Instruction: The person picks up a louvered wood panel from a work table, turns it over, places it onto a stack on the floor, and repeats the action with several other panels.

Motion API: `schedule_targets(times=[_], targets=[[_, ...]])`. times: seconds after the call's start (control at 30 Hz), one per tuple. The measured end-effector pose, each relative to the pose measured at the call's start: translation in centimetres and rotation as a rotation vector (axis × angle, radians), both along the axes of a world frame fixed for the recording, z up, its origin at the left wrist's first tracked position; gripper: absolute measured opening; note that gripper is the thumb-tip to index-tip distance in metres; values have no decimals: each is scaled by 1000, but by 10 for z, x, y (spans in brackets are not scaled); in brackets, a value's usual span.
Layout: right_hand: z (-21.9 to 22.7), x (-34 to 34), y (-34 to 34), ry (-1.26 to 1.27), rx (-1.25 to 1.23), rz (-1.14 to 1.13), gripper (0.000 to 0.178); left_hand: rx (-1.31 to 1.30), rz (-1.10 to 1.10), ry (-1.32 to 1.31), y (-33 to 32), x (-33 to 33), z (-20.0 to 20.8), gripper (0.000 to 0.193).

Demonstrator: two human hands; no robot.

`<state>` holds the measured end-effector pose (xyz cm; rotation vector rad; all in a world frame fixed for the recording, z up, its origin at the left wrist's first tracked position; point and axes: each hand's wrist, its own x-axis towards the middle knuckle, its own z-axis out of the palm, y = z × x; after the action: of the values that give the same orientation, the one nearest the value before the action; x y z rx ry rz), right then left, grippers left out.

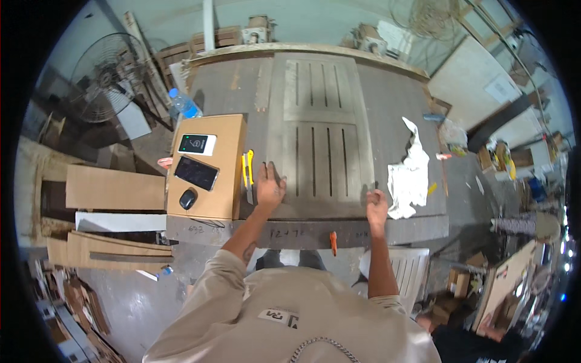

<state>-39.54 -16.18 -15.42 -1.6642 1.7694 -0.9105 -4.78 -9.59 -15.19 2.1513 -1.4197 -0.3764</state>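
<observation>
A long grey panel point(305, 158) with two groups of slots, like a louvred door, lies flat on the workbench point(387, 78) in front of me. My left hand point(270, 187) rests at its near left edge, fingers stretched forward. At the near right corner, my right hand point(376, 207) has its fingers curled at the panel's edge. A yellow utility knife point(248, 168) lies just left of my left hand. To the right of my right hand is a crumpled white cloth or paper point(410, 175). The panel's underside is hidden.
A cardboard box point(230, 139) at the left carries two phone-like devices point(196, 173) and a black mouse point(188, 198). Behind it stands a water bottle point(185, 104). An orange tool point(333, 243) sits at the bench's front edge. A fan point(108, 77) stands far left; another person point(478, 345) is lower right.
</observation>
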Motion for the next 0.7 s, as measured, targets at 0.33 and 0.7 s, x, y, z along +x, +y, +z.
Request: schedule_targets(times=[0.33, 0.7], targets=[[-8, 13, -15, 243, -50, 310, 61, -67, 44, -128, 27, -5, -32, 54], [24, 32, 0, 142, 87, 312, 73, -54, 47, 19, 37, 1, -34, 55]])
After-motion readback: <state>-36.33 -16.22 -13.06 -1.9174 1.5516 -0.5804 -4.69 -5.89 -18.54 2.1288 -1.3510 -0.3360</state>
